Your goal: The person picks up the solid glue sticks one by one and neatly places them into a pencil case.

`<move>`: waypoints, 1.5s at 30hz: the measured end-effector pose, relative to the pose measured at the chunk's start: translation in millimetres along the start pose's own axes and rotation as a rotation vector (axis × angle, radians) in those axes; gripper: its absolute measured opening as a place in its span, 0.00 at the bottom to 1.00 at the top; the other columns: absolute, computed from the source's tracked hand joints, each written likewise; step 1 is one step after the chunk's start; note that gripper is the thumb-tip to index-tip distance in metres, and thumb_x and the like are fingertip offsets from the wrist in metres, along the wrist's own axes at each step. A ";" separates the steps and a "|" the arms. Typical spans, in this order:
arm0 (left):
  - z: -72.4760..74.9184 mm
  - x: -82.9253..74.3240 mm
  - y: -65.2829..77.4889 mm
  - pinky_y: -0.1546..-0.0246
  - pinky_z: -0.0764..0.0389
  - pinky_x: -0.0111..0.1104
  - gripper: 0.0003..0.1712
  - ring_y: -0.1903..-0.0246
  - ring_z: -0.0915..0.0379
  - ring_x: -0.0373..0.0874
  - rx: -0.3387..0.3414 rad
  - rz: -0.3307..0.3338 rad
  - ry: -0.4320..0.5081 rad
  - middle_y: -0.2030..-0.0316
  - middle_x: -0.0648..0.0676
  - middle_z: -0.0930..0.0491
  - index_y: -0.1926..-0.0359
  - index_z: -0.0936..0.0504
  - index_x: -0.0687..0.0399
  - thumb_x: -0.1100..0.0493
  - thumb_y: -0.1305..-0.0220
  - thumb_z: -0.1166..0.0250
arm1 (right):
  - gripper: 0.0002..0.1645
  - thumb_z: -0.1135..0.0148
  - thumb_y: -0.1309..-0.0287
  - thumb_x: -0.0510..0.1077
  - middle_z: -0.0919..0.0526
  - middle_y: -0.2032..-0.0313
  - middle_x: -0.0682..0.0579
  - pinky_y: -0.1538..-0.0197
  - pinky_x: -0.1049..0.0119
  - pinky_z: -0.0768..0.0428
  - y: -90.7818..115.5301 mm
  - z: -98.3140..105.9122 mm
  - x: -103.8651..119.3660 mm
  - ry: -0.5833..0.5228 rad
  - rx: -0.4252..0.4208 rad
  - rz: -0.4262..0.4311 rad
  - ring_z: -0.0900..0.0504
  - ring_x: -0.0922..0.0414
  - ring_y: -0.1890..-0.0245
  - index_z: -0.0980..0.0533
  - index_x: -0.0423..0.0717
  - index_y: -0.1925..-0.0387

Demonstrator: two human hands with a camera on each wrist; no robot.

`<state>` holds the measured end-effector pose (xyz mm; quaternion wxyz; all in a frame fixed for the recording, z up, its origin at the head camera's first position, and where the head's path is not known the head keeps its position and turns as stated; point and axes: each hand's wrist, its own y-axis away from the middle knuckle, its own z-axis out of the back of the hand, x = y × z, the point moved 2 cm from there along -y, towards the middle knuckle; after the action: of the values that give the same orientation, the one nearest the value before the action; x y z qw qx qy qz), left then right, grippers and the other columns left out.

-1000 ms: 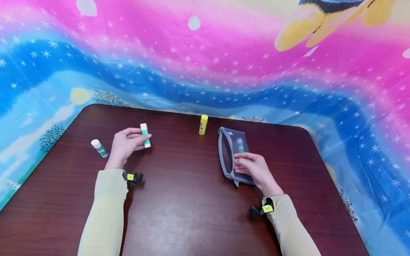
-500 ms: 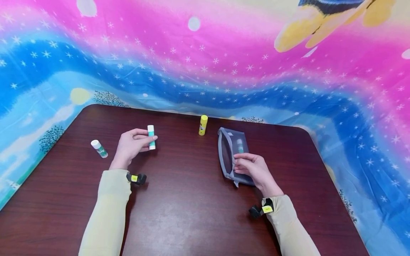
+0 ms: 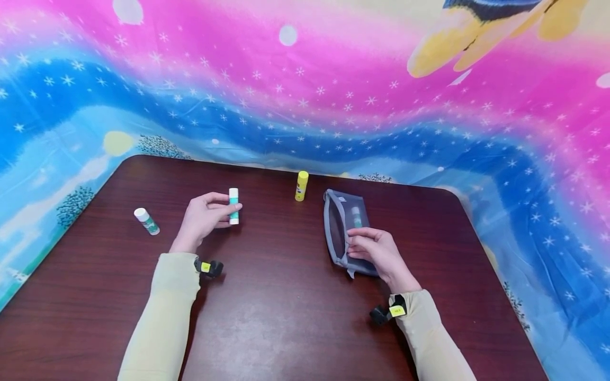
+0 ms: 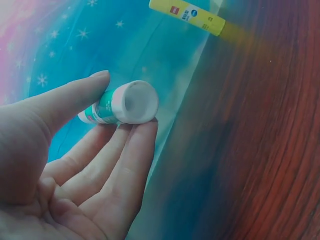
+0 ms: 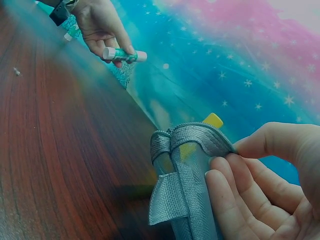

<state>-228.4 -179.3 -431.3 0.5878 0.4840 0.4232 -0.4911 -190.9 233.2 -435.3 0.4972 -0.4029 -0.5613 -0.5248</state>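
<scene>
Hands well apart, each at its own work: left hand (image 3: 202, 219) pinches a white-capped green glue stick (image 3: 233, 200) between thumb and fingers, stick near upright and apparently clear of the table (image 3: 271, 296); right hand (image 3: 378, 251) pinches one zip edge of a grey pouch (image 3: 350, 201), thumb against fingertips. Step in hand, as judged: stick held ready while the pouch mouth is kept gaping. Notes for doing it well: keep the pinch on the labelled barrel, since a hold on the cap alone might let it pull off; an end-on approach, one cap leading, should suit the narrow mouth better than the stick held crosswise. The right pinch should stay at the rim, thumb out of the opening; slack there would likely let the soft wall fold shut. Best to pass clear of the yellow glue stick (image 3: 302, 186), which stands upright by the far edge and could be tipped. Container: pouch lies on the table, mouth towards the left hand. One white-and-green stick (image 3: 357, 217) shows dimly through its sheer wall; any further contents behind the fingers, cannot tell. Outside it, another white-capped stick (image 3: 146, 221) leans beyond the left wrist
</scene>
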 end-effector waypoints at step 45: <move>-31.7 -11.2 4.9 0.59 0.13 0.38 0.30 0.64 0.14 0.48 0.137 -0.033 -0.007 0.53 0.65 0.16 0.39 0.24 0.65 0.63 0.39 0.24 | 0.19 0.38 0.35 0.33 0.13 0.65 0.47 0.58 0.59 0.12 0.6 -1.2 1.4 -0.031 0.003 0.004 0.13 0.56 0.70 0.22 0.26 0.45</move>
<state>-226.0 -146.0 -425.2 0.5465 0.5144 0.3944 -0.5302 -190.3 232.0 -433.8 0.4901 -0.4116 -0.5689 -0.5165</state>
